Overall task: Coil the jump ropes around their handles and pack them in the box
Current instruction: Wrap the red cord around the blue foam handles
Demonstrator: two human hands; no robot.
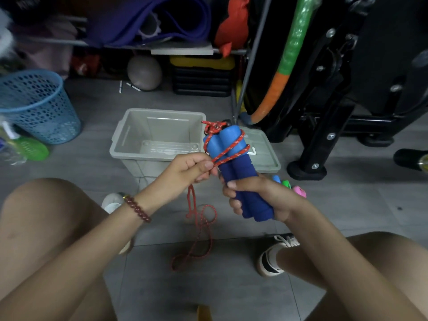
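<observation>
Two blue foam handles [236, 167] are held side by side, tilted up and away, with my right hand [257, 198] closed around their lower part. A red speckled rope [228, 149] winds a couple of times around their upper ends. My left hand [185, 170] pinches that rope just left of the handles. The slack rope [199, 230] hangs down and lies looped on the floor between my knees. Behind the handles stands the grey plastic box [152, 135], open with nothing visible inside.
The box's lid [266, 156] lies on the floor to its right. Green, blue and pink handle ends [289, 186] peek out behind my right hand. A blue mesh basket [37, 105] stands at left, black exercise gear [335, 100] at right, shelves behind.
</observation>
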